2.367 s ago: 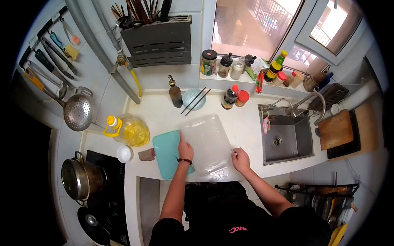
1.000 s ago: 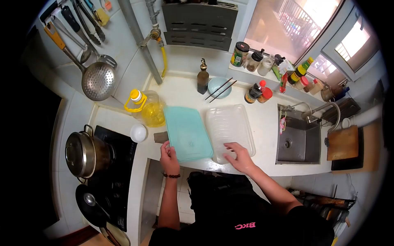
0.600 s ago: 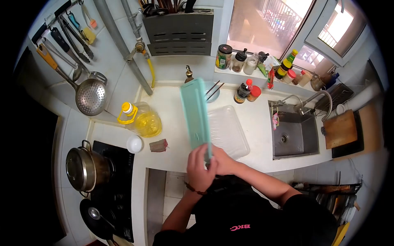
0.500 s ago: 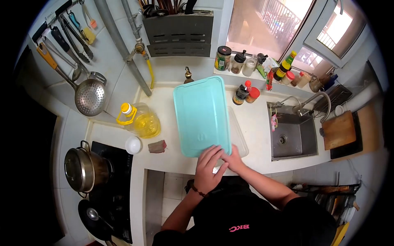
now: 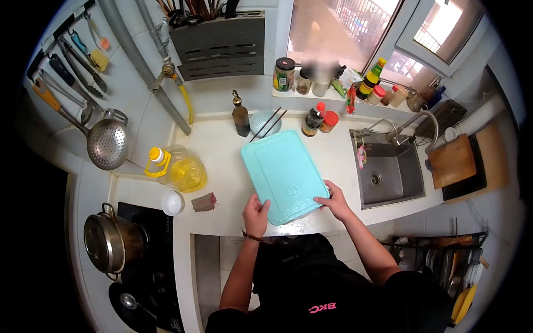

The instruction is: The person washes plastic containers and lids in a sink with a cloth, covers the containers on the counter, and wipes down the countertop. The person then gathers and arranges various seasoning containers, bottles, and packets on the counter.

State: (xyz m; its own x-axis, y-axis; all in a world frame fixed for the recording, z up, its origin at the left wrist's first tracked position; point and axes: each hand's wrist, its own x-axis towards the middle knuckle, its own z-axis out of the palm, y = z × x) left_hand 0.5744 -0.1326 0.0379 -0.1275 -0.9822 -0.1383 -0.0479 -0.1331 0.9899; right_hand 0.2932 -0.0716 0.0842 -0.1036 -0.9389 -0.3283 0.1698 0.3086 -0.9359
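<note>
A turquoise plastic lid [image 5: 286, 169] lies over a clear container, mostly hidden beneath it, on the counter in front of me. My left hand [image 5: 256, 217] holds the lid's near left corner, with the thumb against its edge. At the near right corner my right hand [image 5: 336, 201] grips the lid, thumb on top and fingers down the side. Just beyond the lid's far edge sits a pale blue bowl [image 5: 265, 123] with dark chopsticks [image 5: 272, 122] across it. A piece of meat [image 5: 204, 202] rests on the counter to the left.
Left on the counter stand an oil jug [image 5: 186, 169] and a small white bowl [image 5: 172, 203], with a pot [image 5: 114, 241] on the stove beyond. A dark bottle [image 5: 241, 116] and a soy sauce bottle [image 5: 313, 121] stand behind. The sink [image 5: 388, 177] is at right.
The lid has come down and toward me over the clear container, uncovering the bowl and chopsticks behind. My hands have moved apart, from close together to its two near corners.
</note>
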